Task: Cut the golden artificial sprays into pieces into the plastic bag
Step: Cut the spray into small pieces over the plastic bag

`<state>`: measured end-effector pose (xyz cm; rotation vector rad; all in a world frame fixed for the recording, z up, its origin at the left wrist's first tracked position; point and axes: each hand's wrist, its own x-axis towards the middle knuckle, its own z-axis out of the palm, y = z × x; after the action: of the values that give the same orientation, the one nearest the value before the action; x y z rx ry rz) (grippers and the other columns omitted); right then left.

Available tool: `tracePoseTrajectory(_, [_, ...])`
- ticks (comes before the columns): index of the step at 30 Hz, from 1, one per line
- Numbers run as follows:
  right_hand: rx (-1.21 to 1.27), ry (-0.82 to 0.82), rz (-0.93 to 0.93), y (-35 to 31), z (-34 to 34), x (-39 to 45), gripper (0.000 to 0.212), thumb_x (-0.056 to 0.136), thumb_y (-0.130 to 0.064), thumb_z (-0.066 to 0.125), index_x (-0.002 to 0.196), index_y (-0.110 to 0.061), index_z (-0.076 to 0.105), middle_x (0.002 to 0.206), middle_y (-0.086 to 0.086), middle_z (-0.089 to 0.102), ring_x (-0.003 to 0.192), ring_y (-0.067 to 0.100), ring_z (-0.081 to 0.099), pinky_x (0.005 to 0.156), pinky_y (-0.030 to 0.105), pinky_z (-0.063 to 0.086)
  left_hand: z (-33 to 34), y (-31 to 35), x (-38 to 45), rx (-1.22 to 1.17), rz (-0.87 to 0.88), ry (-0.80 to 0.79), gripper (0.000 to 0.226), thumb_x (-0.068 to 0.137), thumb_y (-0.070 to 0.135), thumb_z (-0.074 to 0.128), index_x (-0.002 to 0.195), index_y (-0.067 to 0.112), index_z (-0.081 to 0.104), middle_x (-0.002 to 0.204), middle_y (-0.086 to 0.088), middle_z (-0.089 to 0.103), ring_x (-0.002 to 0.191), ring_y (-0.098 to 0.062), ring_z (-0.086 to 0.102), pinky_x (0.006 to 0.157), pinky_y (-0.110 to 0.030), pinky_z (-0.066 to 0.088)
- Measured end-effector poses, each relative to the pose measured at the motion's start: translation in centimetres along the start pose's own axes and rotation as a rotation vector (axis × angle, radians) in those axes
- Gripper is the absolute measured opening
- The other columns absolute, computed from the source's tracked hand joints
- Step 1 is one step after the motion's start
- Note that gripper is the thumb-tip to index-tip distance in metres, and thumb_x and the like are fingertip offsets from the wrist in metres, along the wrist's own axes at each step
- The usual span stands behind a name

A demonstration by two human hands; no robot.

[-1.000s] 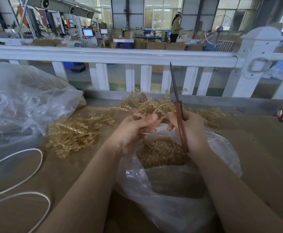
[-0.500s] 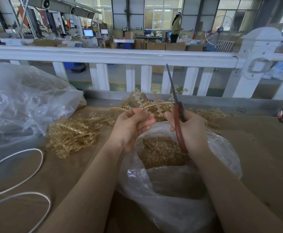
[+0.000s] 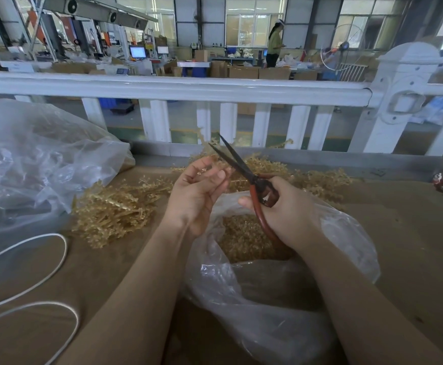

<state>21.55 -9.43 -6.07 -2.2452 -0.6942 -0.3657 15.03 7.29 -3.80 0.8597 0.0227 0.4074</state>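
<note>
Above the open clear plastic bag (image 3: 346, 241), the left hand (image 3: 196, 193) pinches a golden artificial spray (image 3: 209, 151) between thumb and fingertips. The right hand (image 3: 286, 209) grips the red handles of scissors (image 3: 244, 167), blades parted around the spray. Cut pieces (image 3: 244, 235) fill the bag; uncut sprays (image 3: 115, 209) lie left of it.

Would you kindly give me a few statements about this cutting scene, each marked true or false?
1. The scissors have their blades apart. True.
2. The left hand grips the scissors. False: the right hand does; the left pinches a golden spray.
3. The plastic bag under the hands holds golden pieces. True.
4. The pile of sprays lies right of the bag. False: it lies left.
</note>
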Motion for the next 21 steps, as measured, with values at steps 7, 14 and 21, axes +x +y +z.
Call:
tracePoseTrajectory(7, [-0.182, 0.03, -0.074, 0.14, 0.0, -0.05, 0.07, 0.068, -0.096, 0.043, 0.106, -0.038, 0.055, 0.088, -0.026, 0.053, 0.076, -0.002, 0.049, 0.055, 0.012, 0.029, 0.12, -0.09, -0.04, 0.105, 0.089, 0.057, 0.028, 0.076, -0.008, 0.065, 0.099, 0.006, 0.061, 0.081, -0.004, 0.074, 0.072, -0.012, 0.071, 0.07, -0.022, 0.057])
tracePoseTrajectory(14, [-0.301, 0.079, -0.057, -0.15, 0.03, 0.03, 0.08, 0.063, -0.098, 0.028, 0.101, -0.035, 0.057, 0.079, -0.025, 0.049, 0.058, -0.007, 0.038, 0.049, 0.012, 0.024, 0.14, -0.01, -0.21, 0.174, 0.142, 0.055, 0.025, 0.08, -0.012, 0.063, 0.091, 0.01, 0.065, 0.079, -0.001, 0.076, 0.074, -0.012, 0.071, 0.07, -0.022, 0.056])
tracePoseTrajectory(21, [-0.319, 0.07, -0.065, 0.22, 0.12, 0.12, 0.085, 0.063, -0.098, 0.026, 0.1, -0.031, 0.062, 0.077, -0.021, 0.056, 0.06, 0.001, 0.046, 0.052, 0.015, 0.038, 0.34, 0.09, -0.38, 0.168, 0.151, 0.051, 0.026, 0.07, -0.005, 0.069, 0.09, 0.012, 0.068, 0.081, -0.002, 0.076, 0.075, -0.012, 0.072, 0.068, -0.021, 0.056])
